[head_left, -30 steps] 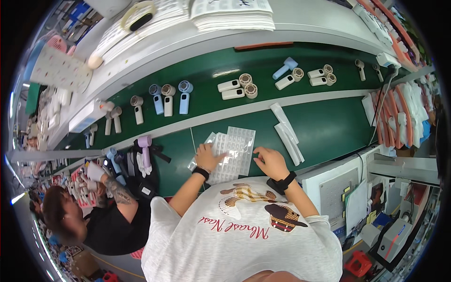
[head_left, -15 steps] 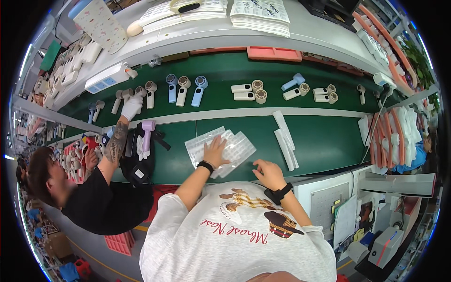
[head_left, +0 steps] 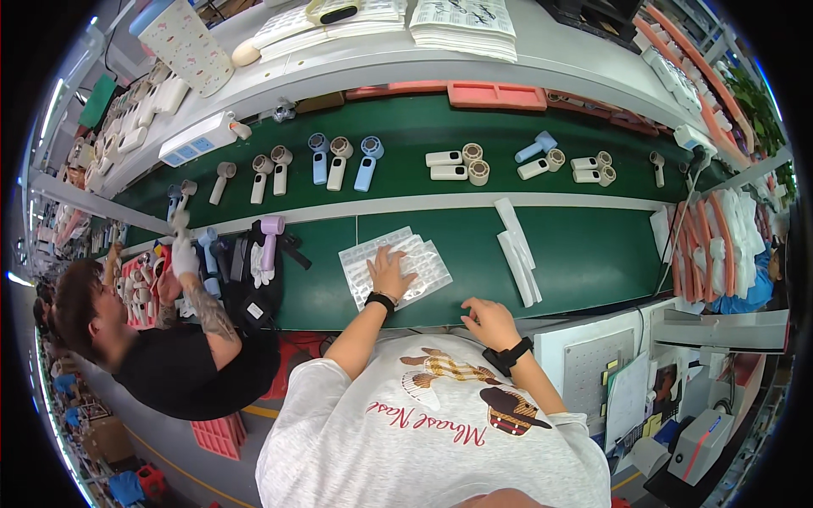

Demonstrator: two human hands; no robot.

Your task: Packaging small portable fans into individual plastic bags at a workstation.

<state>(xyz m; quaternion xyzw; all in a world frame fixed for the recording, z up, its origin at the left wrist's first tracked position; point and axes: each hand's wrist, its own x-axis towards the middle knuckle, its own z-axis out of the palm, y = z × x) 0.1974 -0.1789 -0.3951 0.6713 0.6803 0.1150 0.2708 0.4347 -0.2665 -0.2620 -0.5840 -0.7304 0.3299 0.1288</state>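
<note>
Saw at the left a pink crate filled with pale, rounded pieces, too small to tell apart. Found another pink crate on the floor, slatted and boxy. Noticed a shallow, divided pink tray at the back, and at far right upright pink trays alternating with crinkled white plastic. Spotted a soft black bag on the counter, with limp white gloves and a smooth purple fan on it. Had the sheets on the green counter, straight ahead: thin, translucent, overlapping, patterned with rows of small shapes. Spread the left hand flat on top of them, fingers apart, grasping nothing. Rested the right hand at the counter's near edge, released, fingers loosely bent, near long, glossy white strips. Saw cream and blue fans, round-headed, lined up behind.
</note>
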